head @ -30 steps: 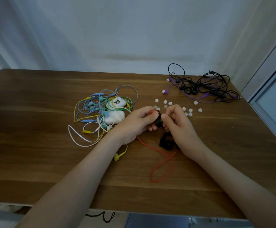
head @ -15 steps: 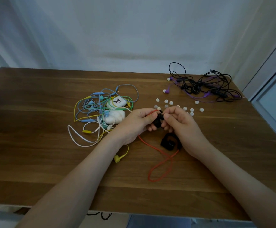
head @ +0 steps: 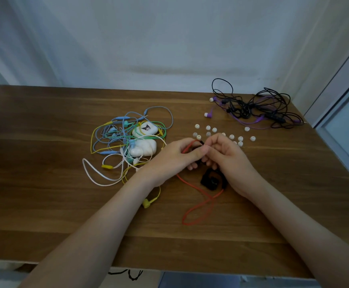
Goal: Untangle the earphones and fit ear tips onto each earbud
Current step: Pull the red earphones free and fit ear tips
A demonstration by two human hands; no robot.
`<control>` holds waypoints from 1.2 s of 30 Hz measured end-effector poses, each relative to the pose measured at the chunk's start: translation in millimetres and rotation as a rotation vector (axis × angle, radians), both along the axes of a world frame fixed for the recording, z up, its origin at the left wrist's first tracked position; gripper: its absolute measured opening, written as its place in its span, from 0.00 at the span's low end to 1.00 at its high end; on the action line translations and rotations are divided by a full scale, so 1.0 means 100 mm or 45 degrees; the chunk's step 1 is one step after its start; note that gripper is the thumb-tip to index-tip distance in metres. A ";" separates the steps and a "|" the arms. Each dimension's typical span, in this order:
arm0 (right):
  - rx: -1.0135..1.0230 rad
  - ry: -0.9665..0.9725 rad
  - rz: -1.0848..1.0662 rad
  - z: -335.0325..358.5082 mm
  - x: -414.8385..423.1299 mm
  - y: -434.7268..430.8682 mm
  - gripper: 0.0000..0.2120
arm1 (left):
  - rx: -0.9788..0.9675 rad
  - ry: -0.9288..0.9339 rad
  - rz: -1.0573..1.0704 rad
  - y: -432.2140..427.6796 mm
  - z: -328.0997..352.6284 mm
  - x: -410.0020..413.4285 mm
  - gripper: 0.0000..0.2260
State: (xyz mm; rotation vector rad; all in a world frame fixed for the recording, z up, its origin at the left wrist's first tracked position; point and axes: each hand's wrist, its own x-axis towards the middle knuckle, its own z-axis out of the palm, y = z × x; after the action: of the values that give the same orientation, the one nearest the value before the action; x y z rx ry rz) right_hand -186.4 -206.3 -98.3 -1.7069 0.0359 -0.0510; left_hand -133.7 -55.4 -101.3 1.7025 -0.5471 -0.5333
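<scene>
Your left hand (head: 177, 156) curls round the red cable (head: 198, 206), thumb pressed over it, and your right hand (head: 229, 159) meets it, fingers bunched and pinching the black earbud (head: 198, 162), mostly hidden between the two hands. The cable loops toward you across the table (head: 44, 163), past the second earbud (head: 211, 180) lying just under your right palm. White ear tips (head: 208, 128) sit scattered just beyond your knuckles, the colourful tangle (head: 125, 138) is to the left, and the black-and-purple tangle (head: 259, 111) is far right.
</scene>
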 end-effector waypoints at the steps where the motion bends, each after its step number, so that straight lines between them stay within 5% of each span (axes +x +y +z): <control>1: 0.021 -0.003 0.020 0.00 0.00 -0.01 0.07 | 0.013 -0.024 0.022 0.00 0.00 0.00 0.07; 6: 0.138 -0.117 -0.146 -0.01 0.01 -0.04 0.11 | 0.051 0.012 0.095 -0.02 0.01 0.01 0.10; 10: -0.412 -0.227 -0.388 -0.06 0.07 -0.11 0.13 | 0.076 0.051 0.093 -0.02 0.04 0.01 0.11; 18: -1.212 -0.247 -0.030 -0.18 0.14 -0.10 0.23 | 0.146 -0.049 0.127 0.08 0.10 0.01 0.14; 29: -1.117 -0.315 -0.193 -0.20 0.14 -0.11 0.08 | 0.079 0.067 0.003 0.11 0.03 0.06 0.14; 36: -1.031 -0.320 -0.154 -0.16 0.12 -0.12 0.07 | 0.007 0.126 -0.007 0.11 0.06 0.05 0.13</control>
State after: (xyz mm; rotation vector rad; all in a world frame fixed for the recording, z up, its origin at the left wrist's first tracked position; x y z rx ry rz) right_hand -173.9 -218.6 -114.7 -2.4915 -0.0802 -0.4165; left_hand -129.1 -44.3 -95.2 1.6706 -0.4796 -0.6205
